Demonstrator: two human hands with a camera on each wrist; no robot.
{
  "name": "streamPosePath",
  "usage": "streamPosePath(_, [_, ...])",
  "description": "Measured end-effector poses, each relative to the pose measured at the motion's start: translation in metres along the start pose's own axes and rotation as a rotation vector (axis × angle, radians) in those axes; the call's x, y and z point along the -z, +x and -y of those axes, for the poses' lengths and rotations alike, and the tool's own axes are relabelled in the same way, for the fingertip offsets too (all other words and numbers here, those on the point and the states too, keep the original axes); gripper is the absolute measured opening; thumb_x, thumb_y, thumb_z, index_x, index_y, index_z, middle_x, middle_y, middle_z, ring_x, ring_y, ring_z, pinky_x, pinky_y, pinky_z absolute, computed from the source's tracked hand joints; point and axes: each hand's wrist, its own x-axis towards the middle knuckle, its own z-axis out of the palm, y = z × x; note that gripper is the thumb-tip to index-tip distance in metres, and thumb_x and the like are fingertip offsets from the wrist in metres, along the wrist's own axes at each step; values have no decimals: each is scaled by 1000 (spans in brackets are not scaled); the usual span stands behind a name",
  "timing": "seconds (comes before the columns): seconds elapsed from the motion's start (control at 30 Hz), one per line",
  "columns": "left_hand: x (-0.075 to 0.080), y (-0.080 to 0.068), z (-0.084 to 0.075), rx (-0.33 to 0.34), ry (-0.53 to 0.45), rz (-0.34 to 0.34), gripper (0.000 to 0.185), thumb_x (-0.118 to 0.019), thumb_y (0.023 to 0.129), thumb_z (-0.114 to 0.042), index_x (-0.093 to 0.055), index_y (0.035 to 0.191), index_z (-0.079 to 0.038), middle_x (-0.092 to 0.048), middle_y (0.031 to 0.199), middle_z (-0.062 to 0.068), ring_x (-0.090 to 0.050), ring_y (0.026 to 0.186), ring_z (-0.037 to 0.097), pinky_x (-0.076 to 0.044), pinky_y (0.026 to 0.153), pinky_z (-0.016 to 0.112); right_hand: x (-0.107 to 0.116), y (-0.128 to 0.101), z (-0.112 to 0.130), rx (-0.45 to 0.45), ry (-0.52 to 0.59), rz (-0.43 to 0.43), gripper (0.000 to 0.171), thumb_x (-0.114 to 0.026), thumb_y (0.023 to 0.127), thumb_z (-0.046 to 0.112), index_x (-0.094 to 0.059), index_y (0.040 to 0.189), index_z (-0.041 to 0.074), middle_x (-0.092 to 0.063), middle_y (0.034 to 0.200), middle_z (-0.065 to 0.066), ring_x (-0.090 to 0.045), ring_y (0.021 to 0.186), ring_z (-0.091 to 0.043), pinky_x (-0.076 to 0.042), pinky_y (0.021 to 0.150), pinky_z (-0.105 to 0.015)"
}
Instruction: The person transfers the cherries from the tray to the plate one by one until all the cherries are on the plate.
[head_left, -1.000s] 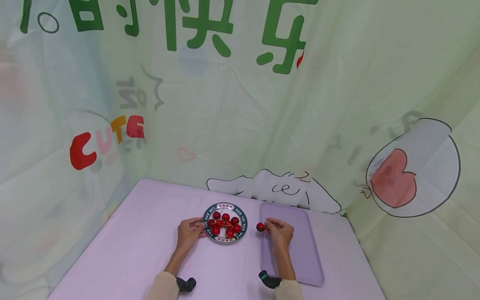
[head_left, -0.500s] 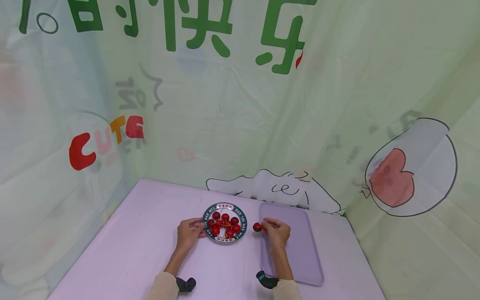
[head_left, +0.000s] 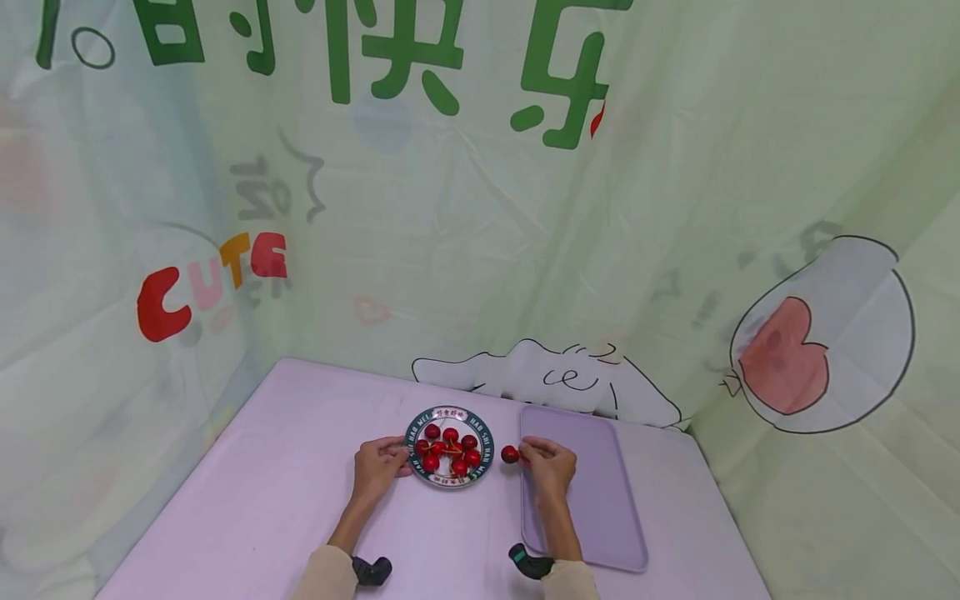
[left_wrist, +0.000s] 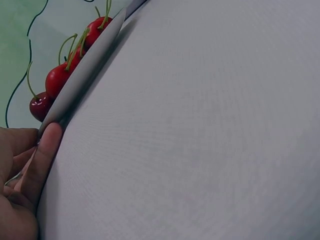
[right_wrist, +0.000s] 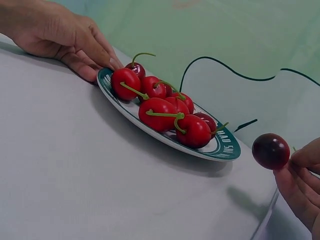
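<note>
A round plate (head_left: pixel 450 483) with a dark green patterned rim bears several red cherries (right_wrist: pixel 157 114) with green stems. At its left edge my left hand (head_left: pixel 375 468) holds the rim between thumb and fingers; in the left wrist view the fingertips (left_wrist: pixel 50 137) meet the plate's edge. To the right of the plate, my right hand (head_left: pixel 550 468) pinches a single dark red cherry (right_wrist: pixel 270 151) near its stem. That cherry hangs in the air, a short gap from the plate's right rim. Most of its stem is hidden by the fingers.
A light purple rectangular tray (head_left: pixel 600 508) lies right of the plate, partly beneath my right hand and forearm. The table has a pale cover (head_left: pixel 247 483). Printed cloth curtains (head_left: pixel 480 250) stand behind it and at both sides.
My right hand has moved a little to the left with the cherry, closer to the plate. The left hand and the plate stay in place.
</note>
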Motion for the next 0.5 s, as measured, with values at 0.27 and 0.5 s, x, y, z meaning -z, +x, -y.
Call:
streamPosePath(0.27, [0,2,0,-1,-3,-8,30,-72,104,-4,-73,132,6,-79,90,15,-79,71,19,-68,66,23,-6,-1,1,6,13,6,20,-80,94,-2,-78,110,-14,-81,81,-6,-72,64,-9,-66,60,-20])
streamPosePath(0.5, [-1,1,0,16,25,-9,31,-72,104,-5,-73,134,4,-79,90,13,-80,72,20,-68,67,22,-10,-4,6,10,-9,11,18,-80,94,-3,-78,109,-13,-81,82,-5,-72,66,-8,-67,63,-22])
